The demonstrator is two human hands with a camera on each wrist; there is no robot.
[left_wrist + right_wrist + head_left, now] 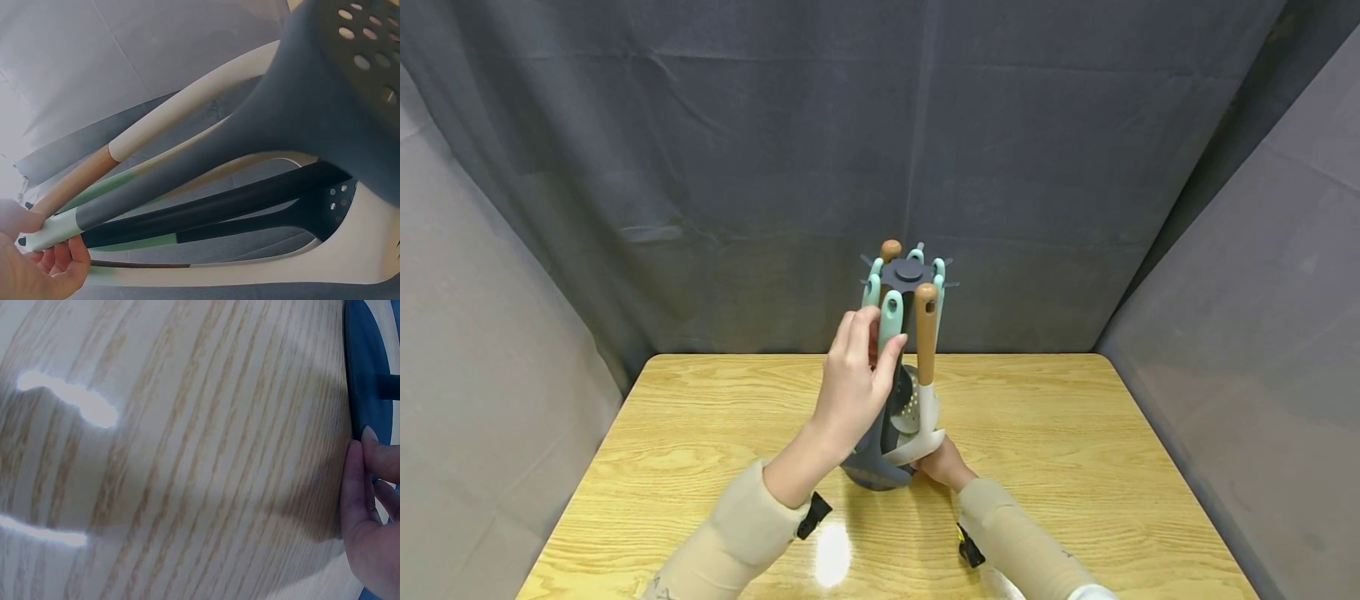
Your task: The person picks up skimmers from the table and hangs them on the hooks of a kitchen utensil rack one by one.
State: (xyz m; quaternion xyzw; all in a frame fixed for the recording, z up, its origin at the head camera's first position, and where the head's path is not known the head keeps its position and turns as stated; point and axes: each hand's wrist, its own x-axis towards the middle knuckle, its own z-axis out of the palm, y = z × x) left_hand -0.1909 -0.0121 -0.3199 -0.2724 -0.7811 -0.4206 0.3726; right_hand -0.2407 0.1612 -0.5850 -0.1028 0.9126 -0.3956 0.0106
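Observation:
A dark utensil stand (908, 271) with a round top and hooks stands on the table, hung with kitchen utensils. My left hand (853, 367) pinches the mint handle (891, 315) of a dark grey skimmer (162, 187) between thumb and fingers. Its broad head (350, 100) has round holes and hangs low on the stand's near side. Beside it hangs a pale ladle (925, 417) with a wooden handle (926, 325). My right hand (946, 463) grips the edge of the stand's base (369, 362), partly hidden behind the ladle in the head view.
Other mint-handled utensils (871, 290) and another wooden handle (891, 249) ring the stand. The wood-grain table (1037, 467) reaches a dark grey curtain (775, 167) at the back. Lighter grey cloth panels (1240, 333) flank both sides.

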